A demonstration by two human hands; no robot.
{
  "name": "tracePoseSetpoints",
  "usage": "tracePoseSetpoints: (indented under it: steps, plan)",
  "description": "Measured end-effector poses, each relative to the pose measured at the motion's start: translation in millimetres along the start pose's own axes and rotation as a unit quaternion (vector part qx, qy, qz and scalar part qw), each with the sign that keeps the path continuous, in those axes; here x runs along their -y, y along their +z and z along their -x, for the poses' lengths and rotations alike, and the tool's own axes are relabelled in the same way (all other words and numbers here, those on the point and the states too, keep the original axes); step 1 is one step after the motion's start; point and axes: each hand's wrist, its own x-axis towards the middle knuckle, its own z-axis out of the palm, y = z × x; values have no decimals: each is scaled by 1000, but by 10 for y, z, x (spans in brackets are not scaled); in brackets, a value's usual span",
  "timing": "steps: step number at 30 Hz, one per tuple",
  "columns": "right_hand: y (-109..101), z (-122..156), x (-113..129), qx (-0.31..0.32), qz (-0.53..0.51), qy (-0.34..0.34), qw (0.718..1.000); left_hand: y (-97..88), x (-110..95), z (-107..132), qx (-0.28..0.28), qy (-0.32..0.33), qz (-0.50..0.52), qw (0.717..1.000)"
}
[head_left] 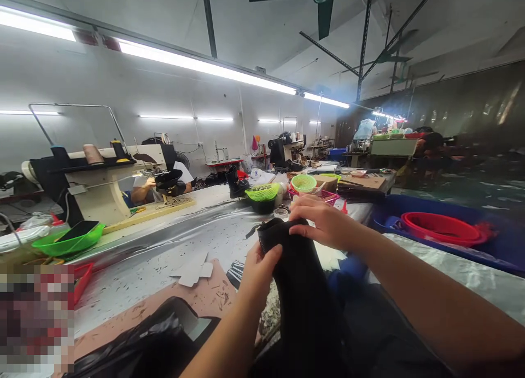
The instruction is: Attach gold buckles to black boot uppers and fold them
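Observation:
Both of my hands hold a tall black boot shaft (301, 290) that stands upright in front of me over the worktable. My left hand (258, 271) grips its near left side, thumb pressed onto the material. My right hand (322, 220) is curled over the top rim of the black boot shaft, fingers closed on the edge. The lower part of the piece runs down out of sight between my forearms.
A silver-covered worktable (164, 246) carries paper scraps, a brown board (205, 298), green mesh baskets (262, 193), a black boot (235, 184) and a green tray (68, 241). A sewing machine (98, 181) stands at the left with a seated person behind it. Red basins (441, 227) sit at the right.

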Motion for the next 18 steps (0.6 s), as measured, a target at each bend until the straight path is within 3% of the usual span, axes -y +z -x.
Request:
tracePoseSetpoints:
  steps: [3, 5, 7, 11, 18]
  plan:
    - [176, 176, -19, -54, -135, 156, 977, -56, 69, 25, -63, 10, -62, 996]
    - [307, 286, -14, -5, -287, 249, 925, -90, 127, 38, -90, 27, -92, 991]
    - [413, 365, 12, 45, -418, 285, 861, -116, 182, 55, -96, 35, -113, 988]
    - [519, 432, 130, 6, -529, 340, 778, -125, 229, 109, -71, 10, -151, 986]
    - [501, 416, 267, -122, -528, 377, 751, -183, 198, 206, 45, 18, -151, 987]
